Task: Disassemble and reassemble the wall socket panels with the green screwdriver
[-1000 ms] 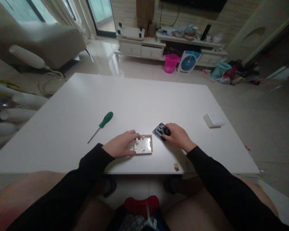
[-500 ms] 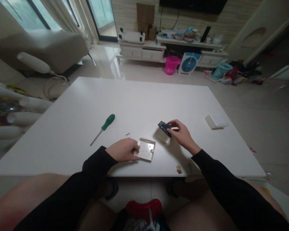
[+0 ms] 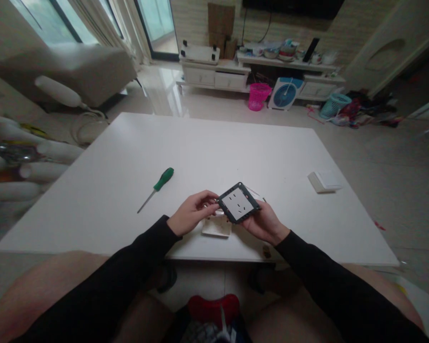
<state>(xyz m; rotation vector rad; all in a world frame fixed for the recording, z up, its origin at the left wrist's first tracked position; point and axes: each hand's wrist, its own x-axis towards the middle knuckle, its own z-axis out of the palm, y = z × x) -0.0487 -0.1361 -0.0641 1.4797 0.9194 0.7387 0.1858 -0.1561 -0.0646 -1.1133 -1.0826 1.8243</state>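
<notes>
My right hand [image 3: 262, 221] grips a wall socket [image 3: 238, 204] from its lower right. The socket has a dark frame and a white face with several slots, and it is tilted with that face towards me. At its left corner, the fingers of my left hand [image 3: 196, 209] are curled and close on the edge; part of that contact is hidden. A shallow white mounting box [image 3: 217, 229] lies on the table below the socket, which partly covers it. Behind the socket the edge of a white piece [image 3: 254, 193] shows.
A green-handled screwdriver [image 3: 163, 179] lies left on the white table [image 3: 207, 147]. Small white boxlike pieces [image 3: 323, 182] sit near the right edge. A small sticker [image 3: 267, 251] is at the front edge. A red stool seat [image 3: 213, 307] shows below, between the knees.
The right hand has turned the socket face-up and brought it left over the mounting box. My left hand has let go of the box and risen to the socket's left corner.
</notes>
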